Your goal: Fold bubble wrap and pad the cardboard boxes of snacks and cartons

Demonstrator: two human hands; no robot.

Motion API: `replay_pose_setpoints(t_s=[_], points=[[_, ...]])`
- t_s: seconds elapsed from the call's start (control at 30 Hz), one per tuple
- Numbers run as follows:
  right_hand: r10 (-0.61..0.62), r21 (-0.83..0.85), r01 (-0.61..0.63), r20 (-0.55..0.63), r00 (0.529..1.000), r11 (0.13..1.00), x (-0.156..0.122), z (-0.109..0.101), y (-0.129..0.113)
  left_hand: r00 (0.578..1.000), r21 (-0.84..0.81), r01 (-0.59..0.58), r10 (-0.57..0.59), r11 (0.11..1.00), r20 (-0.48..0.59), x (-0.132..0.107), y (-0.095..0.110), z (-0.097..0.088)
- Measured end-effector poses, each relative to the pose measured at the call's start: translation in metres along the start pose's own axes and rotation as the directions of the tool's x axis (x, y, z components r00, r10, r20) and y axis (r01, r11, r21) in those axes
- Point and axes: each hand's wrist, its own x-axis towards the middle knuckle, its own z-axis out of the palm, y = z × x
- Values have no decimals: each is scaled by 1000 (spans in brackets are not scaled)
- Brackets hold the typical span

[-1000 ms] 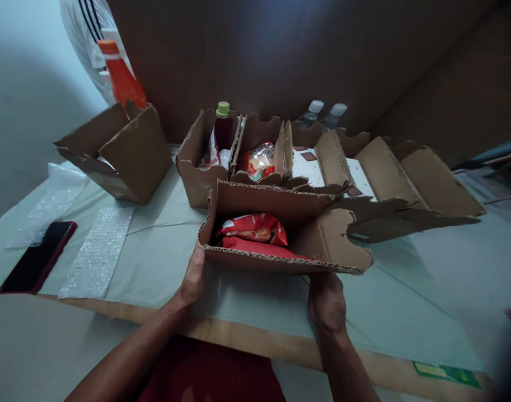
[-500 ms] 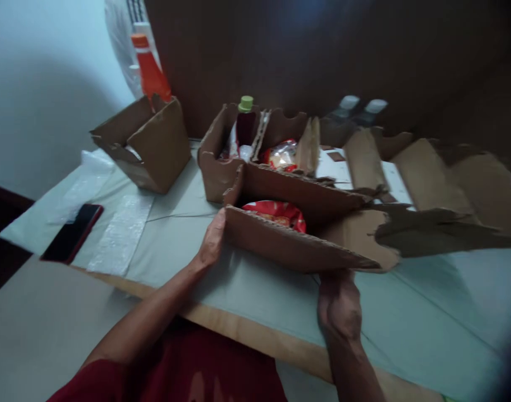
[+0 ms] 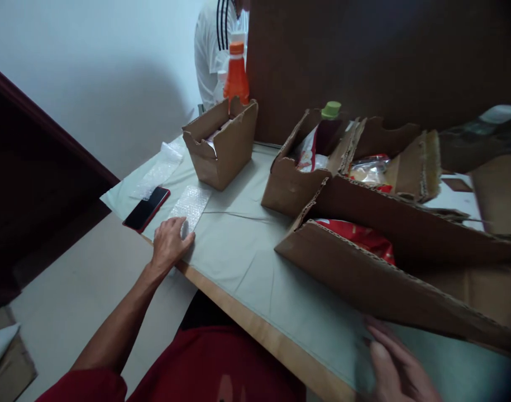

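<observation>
My left hand (image 3: 168,244) lies on the near end of a bubble wrap sheet (image 3: 194,201) at the table's front edge, fingers bent over it. My right hand (image 3: 395,365) is at the bottom right, blurred, fingers apart, just under the near wall of an open cardboard box (image 3: 364,279). That box holds red snack packets (image 3: 359,237).
A dark phone (image 3: 146,208) lies left of the bubble wrap, with more wrap (image 3: 157,172) behind it. A small box (image 3: 221,142) with an orange bottle (image 3: 236,72) stands at the back. Another box (image 3: 292,184) holds a green-capped bottle (image 3: 329,120). A person in a white shirt (image 3: 213,50) stands beyond.
My left hand has let go of the near box's left corner and moved left onto the bubble wrap. The view has swung left. My right hand has opened below the box.
</observation>
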Motion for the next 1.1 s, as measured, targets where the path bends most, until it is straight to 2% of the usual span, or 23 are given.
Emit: replay_pose_setpoints(t_s=[0.07, 0.1, 0.2, 0.27, 0.33, 0.43, 0.5, 0.53, 0.57, 0.63, 0.7, 0.77, 0.8, 0.87, 0.93, 0.97, 1.0, 1.1], points=[[-139, 2, 140, 109, 984, 990, -1, 21, -18, 1000, -2, -19, 19, 1000, 11, 7, -6, 2], [-235, 16, 236, 174, 956, 972, -1, 30, -26, 1000, -15, -30, 30, 999, 3, 10, -7, 1], [-451, 66, 458, 338, 826, 887, 3, 50, -48, 997, -51, -70, 69, 996, -20, 8, -6, -11], [-566, 99, 580, 401, 720, 808, 5, 60, -64, 986, -98, -166, 163, 981, -40, -2, -3, -24], [-665, 111, 699, 439, 604, 707, 8, 70, -80, 932, -176, -362, 353, 915, -81, -18, 2, -36], [-710, 75, 808, 530, 464, 585, 11, 87, -95, 779, -298, -623, 605, 723, -162, -48, 14, -43], [-689, 65, 831, 597, 411, 552, 13, 97, -95, 726, -351, -678, 662, 646, -184, -64, 19, -40], [-679, 63, 830, 611, 407, 554, 13, 100, -92, 715, -367, -688, 672, 626, -193, -70, 21, -38], [-675, 59, 822, 606, 421, 566, 14, 100, -87, 708, -375, -694, 677, 615, -200, -73, 24, -36], [-684, 42, 802, 550, 479, 596, 11, 93, -78, 697, -375, -706, 681, 600, -223, -74, 30, -31], [-705, 5, 794, 462, 538, 609, 6, 77, -72, 678, -370, -728, 684, 577, -267, -70, 41, -29], [-712, -69, 794, 400, 577, 605, 1, 56, -67, 641, -367, -762, 704, 534, -306, -66, 56, -27], [-700, -112, 790, 401, 591, 603, -1, 44, -63, 618, -365, -778, 729, 511, -295, -65, 64, -25], [-643, -175, 771, 459, 614, 612, -3, 21, -50, 576, -392, -790, 791, 472, -206, -66, 77, -21], [-570, -203, 730, 503, 650, 653, -3, -2, -30, 559, -456, -761, 823, 461, -99, -68, 84, -18], [-539, -215, 692, 486, 688, 689, -2, -13, -19, 569, -495, -733, 819, 467, -70, -67, 87, -17], [-502, -234, 634, 438, 745, 737, 0, -23, -7, 597, -532, -698, 800, 480, -61, -65, 90, -16], [-272, -266, 316, 188, 944, 911, 17, -44, 23, 731, -635, -544, 681, 548, -38, -47, 107, -12]])
